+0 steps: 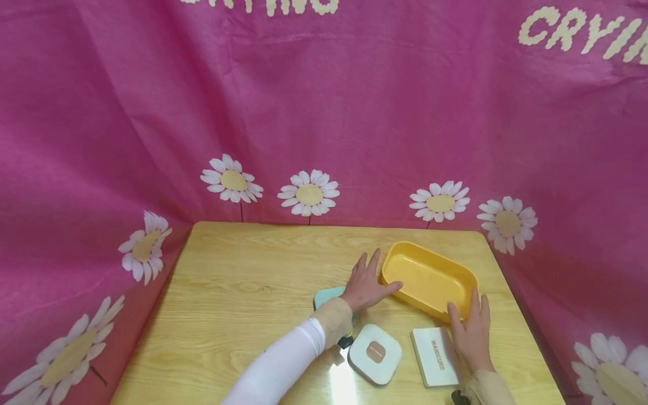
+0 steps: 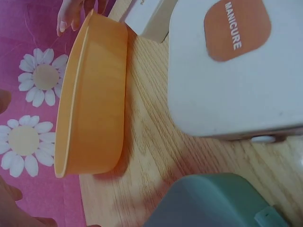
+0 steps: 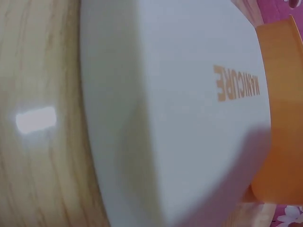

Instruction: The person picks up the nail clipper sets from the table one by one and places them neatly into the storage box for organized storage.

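Observation:
An empty orange-yellow plastic tray [image 1: 430, 279] with rounded corners lies toward the right of the table. My left hand [image 1: 367, 288] is at the tray's left end, fingers spread and straight, thumb reaching over the near rim. At the right end, my right hand [image 1: 473, 337] has its fingers extended right by the rim. A white box [image 1: 433, 357] marked MANICURE lies just left of the right hand. Between the forearms sits a white rounded-square case [image 1: 376, 353] with a brown label. The left hand and wrist partly cover a teal case [image 1: 326, 295].
The wooden table [image 1: 243, 292] has rounded far corners. Pink cloth [image 1: 354, 112] printed with daisies and lettering hangs behind it and along both sides. In the left wrist view, the teal case [image 2: 203, 203] shows a small tab on its edge.

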Demonstrator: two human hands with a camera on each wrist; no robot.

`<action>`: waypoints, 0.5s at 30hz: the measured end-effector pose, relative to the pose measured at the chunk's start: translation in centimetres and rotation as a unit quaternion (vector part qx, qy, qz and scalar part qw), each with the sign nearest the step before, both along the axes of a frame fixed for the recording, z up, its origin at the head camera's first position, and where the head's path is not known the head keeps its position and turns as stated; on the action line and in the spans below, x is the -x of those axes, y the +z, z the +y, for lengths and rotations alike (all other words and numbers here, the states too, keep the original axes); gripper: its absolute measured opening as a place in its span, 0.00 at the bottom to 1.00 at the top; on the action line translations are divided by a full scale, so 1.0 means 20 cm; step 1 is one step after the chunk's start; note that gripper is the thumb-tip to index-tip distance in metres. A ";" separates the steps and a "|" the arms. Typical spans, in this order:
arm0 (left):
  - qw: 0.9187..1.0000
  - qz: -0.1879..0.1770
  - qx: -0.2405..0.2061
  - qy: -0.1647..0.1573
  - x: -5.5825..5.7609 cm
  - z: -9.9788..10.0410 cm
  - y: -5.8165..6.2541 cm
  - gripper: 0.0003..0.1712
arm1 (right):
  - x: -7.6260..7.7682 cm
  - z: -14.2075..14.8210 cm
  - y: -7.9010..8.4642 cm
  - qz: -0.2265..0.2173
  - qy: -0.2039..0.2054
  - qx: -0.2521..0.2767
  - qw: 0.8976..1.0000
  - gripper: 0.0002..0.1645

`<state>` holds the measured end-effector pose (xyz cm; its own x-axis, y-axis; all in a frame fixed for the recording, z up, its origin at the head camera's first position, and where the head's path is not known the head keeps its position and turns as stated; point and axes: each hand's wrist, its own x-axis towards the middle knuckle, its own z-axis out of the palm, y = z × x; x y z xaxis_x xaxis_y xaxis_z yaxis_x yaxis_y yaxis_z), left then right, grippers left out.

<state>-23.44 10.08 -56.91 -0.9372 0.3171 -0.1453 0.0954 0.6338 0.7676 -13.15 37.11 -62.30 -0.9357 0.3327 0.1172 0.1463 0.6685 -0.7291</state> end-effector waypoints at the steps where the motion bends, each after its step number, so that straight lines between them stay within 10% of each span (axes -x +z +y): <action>1: 1.000 -0.002 0.000 0.000 0.01 0.00 0.00 0.62 | 0.01 0.00 -0.01 0.000 -0.001 0.005 1.000 0.50; 15: 0.999 -0.015 -0.028 0.005 0.09 0.08 -0.07 0.55 | 0.03 0.03 -0.05 -0.013 -0.004 0.002 1.000 0.48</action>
<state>-25.31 11.68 -58.28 -0.9357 0.3165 -0.1559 0.0656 0.5903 0.8045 -13.72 37.65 -63.38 -0.9357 0.3406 0.0926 0.1700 0.6648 -0.7274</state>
